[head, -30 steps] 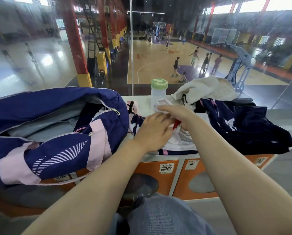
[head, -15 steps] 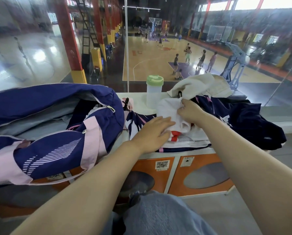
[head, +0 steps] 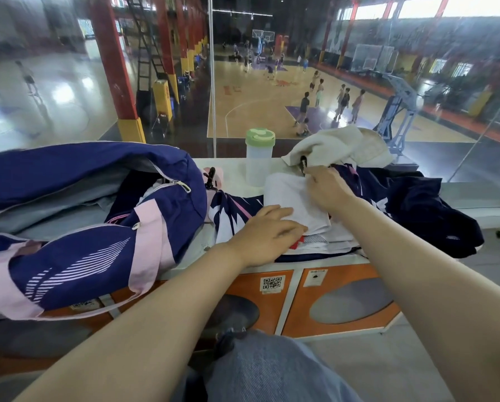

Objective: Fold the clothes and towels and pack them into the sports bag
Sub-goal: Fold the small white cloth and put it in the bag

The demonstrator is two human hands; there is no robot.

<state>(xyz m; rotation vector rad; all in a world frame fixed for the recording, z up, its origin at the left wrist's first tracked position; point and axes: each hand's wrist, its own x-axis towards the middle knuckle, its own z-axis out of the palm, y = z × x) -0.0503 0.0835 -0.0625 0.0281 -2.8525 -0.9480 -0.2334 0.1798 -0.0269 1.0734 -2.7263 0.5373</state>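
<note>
Your left hand (head: 267,233) lies flat with straight fingers on the near edge of the white garment (head: 291,204), pinning it to the stack on the bench (head: 231,169). Your right hand (head: 327,188) pinches the garment's far corner, close to the cream towel (head: 338,146) and the dark navy clothes (head: 428,210) on the right. The sports bag (head: 83,216) sits open to the left, its mouth facing the pile, and already seems to hold grey fabric.

The main risk is the fold slipping: if you lift your left hand before the right has carried the corner across, the thin cloth will likely spring open and skew. The water bottle (head: 259,158) stands just behind the garment; a wide sweep of your right arm could knock it over onto the clothes. The stack also reaches the front edge of the bench, so dragging the top piece may pull the lower layers off. Watch too that the corner does not catch the black clip beside the towel.
</note>
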